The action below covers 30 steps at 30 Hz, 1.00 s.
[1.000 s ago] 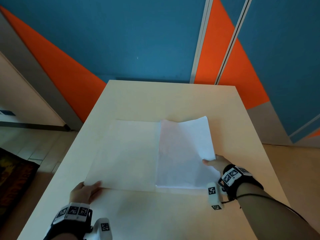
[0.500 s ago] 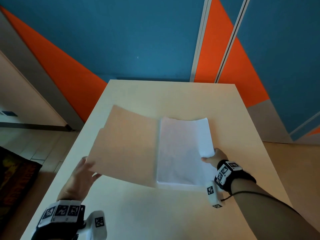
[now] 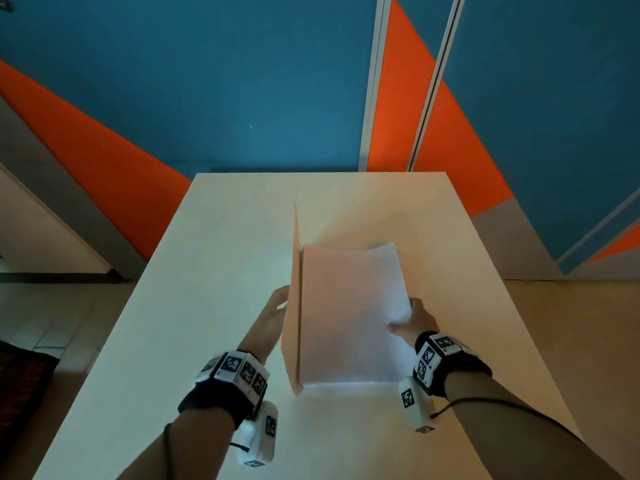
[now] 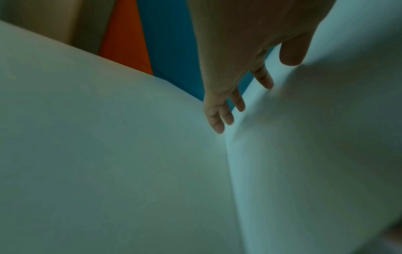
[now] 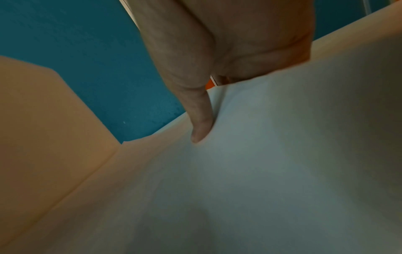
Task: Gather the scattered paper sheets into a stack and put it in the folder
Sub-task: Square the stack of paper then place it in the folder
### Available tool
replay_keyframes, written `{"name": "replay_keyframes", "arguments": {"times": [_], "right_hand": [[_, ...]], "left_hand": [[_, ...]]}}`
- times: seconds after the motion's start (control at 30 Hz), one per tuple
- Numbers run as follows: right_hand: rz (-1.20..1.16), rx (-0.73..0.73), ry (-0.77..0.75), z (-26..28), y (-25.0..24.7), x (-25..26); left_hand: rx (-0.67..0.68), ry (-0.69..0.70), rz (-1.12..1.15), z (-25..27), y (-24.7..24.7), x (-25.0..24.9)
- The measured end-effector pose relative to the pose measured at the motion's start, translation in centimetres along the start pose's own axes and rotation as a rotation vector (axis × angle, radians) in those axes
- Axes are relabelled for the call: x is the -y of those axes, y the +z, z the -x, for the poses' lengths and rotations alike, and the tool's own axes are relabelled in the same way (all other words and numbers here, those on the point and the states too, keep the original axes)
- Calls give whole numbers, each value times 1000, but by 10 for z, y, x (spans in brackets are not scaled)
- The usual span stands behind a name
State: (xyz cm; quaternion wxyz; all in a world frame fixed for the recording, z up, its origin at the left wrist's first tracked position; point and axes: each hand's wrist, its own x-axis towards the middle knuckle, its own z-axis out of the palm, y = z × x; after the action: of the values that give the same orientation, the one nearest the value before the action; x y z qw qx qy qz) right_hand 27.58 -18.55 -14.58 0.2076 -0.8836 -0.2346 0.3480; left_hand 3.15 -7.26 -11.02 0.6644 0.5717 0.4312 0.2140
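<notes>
Standing upright now, folder cover (image 3: 291, 327) pushed by left hand (image 3: 273, 313).

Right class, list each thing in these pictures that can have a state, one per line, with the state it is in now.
Folder: half open, left cover raised near upright.
Paper stack: lying inside the folder, right edge curled upward.
Left hand: fingers straight, pressing the raised cover's outer face.
Right hand: pinching the stack's right edge, thumb on top.
Table: carrying the folder.

Matt tan card folder (image 3: 291, 327), smooth white paper stack (image 3: 346, 317), matt pale tabletop (image 3: 207, 306)
</notes>
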Motion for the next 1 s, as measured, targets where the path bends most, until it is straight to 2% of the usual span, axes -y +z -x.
{"name": "replay_keyframes", "arguments": {"times": [0.1, 0.27, 0.37, 0.53, 0.6, 0.67, 0.77, 0.9, 1.0], "right_hand": [[-2, 0, -19, 1, 0, 0], [-46, 50, -47, -1, -11, -3], [65, 155, -193, 3, -15, -20], [92, 175, -314, -8, -20, -16], [50, 261, -314, -1, -35, -11], [-63, 302, -172, 0, -49, -16], [-32, 188, -90, -11, -72, -22], [15, -46, -128, -28, -93, -8], [117, -62, -151, -29, -79, 12]], "left_hand": [[84, 11, -292, -15, 16, 15], [78, 96, -612, -28, 34, 25], [105, 109, -855, -31, 37, 33], [138, 119, -1130, -31, 43, 48], [119, 112, -1165, -32, 46, 49], [107, 91, -1181, -32, 47, 47], [89, 70, -1189, -31, 49, 42], [74, 37, -1184, -30, 55, 37], [40, 13, -1160, -29, 59, 34]]}}
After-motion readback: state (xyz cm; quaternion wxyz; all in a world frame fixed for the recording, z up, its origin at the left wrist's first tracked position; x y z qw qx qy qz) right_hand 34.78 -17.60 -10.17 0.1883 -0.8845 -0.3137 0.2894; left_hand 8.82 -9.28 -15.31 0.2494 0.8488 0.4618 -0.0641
